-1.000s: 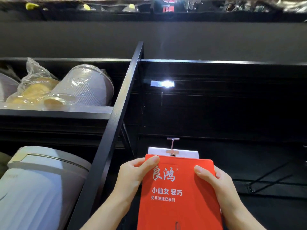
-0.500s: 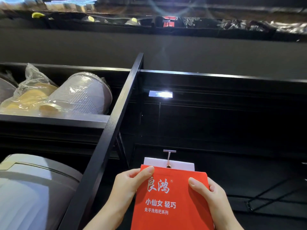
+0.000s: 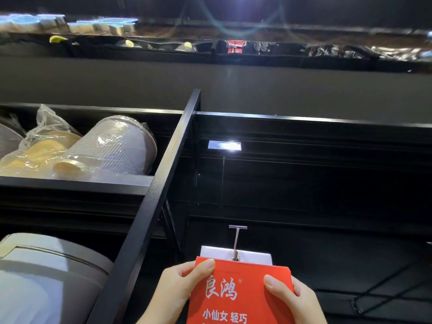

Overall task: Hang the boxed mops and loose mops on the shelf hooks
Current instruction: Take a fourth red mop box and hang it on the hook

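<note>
Below the metal hook (image 3: pixel 236 242), red boxed mop (image 3: pixel 238 295) in left hand (image 3: pixel 180 291) and right hand (image 3: pixel 294 300), thumbs on its front.

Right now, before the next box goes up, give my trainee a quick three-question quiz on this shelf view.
1. True or false: both hands grip the red mop box.
2. What passes through the white tab above the red box: A) a metal hook, B) a string, C) a plastic clip?
3. Which side of the black shelf post holds the plastic-wrapped bins?

Key:
1. True: left hand and right hand each hold an upper corner, thumbs on the front.
2. A.
3. The left side.
</note>
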